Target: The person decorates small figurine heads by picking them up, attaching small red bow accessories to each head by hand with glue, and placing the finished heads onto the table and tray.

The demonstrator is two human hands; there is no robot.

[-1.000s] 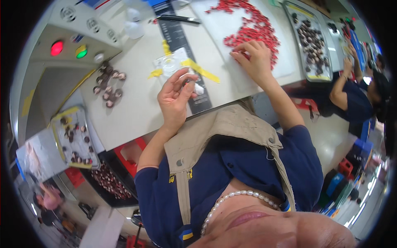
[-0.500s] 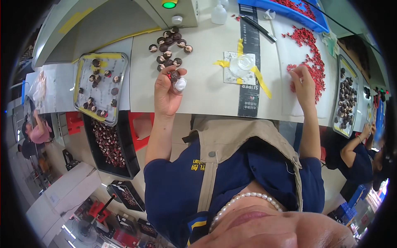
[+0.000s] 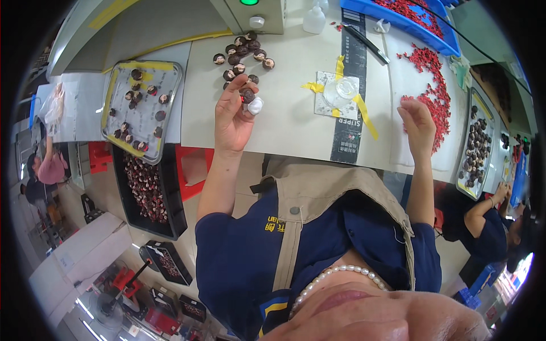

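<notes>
Item: one small, round, dark-brown doll head (image 3: 247,94), a bit of red at its side. Location: in the fingers of the left hand (image 3: 232,122), raised above the pale worktable (image 3: 284,119). Left hand: fingers bent around the head, gripping it; a crumpled white wad (image 3: 256,106) sits against it, on the thumb side.

Right hand (image 3: 418,124): fingers curled, thumb near the fingertips, at the left edge of a spread of small red pieces (image 3: 435,105) on a white sheet (image 3: 394,85). Whether it pinches a piece cannot be told.

Between the hands: a clear round dish (image 3: 346,88) on a white square tile, held by yellow tape strips (image 3: 367,116), partly over a black printed band (image 3: 350,57).

Beyond the left hand, partly hidden by it: a loose cluster of dark-haired doll heads (image 3: 242,51).

Far side: a white plastic bottle (image 3: 314,20); a slim black tool (image 3: 368,45); a blue plastic tray (image 3: 452,45) of red pieces.

Flanks: a metal tray with yellow tape (image 3: 145,116) at left, bearing heads; a similar, fuller tray (image 3: 467,192) at right.

Below left: a black crate (image 3: 177,210) of heads.
</notes>
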